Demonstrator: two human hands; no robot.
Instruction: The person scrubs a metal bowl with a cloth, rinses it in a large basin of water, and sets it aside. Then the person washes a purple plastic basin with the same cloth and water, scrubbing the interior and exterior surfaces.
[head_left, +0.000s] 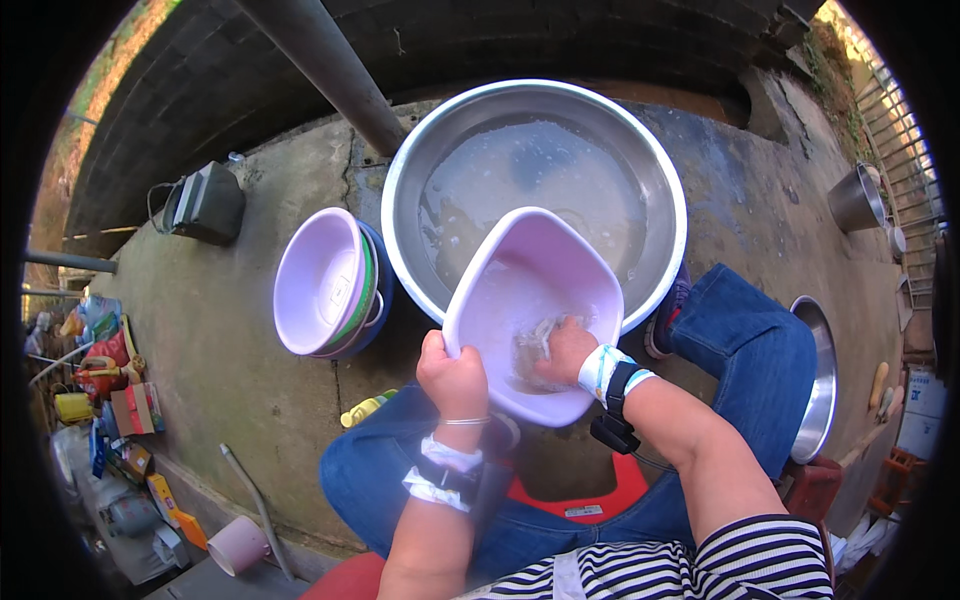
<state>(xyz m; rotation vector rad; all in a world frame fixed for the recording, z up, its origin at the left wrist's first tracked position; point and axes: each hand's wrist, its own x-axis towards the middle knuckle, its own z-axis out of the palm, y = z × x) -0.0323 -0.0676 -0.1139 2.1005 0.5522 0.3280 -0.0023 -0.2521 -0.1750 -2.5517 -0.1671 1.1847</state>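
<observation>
A pale purple plastic basin (555, 255) is tilted over the near rim of a large round metal basin (405, 195) of cloudy water. Its left rim is gripped by my left hand (454, 375), thumb over the edge. Inside, my right hand (568, 351) is down in a little water with a whitish, wet cloth-like thing at the fingers; what it is cannot be told clearly. The fingers are partly hidden by water and glare. To the left, another pale purple basin (315, 281) leans on its side with green and blue basins behind it.
A metal pole (330, 67) rises beyond the large basin. On the left are a dark bucket (206, 202), a pink cup (238, 545) and piled household items. A metal bucket (857, 199) and a shiny basin (819, 390) are at right. A red stool (630, 480) shows between my knees.
</observation>
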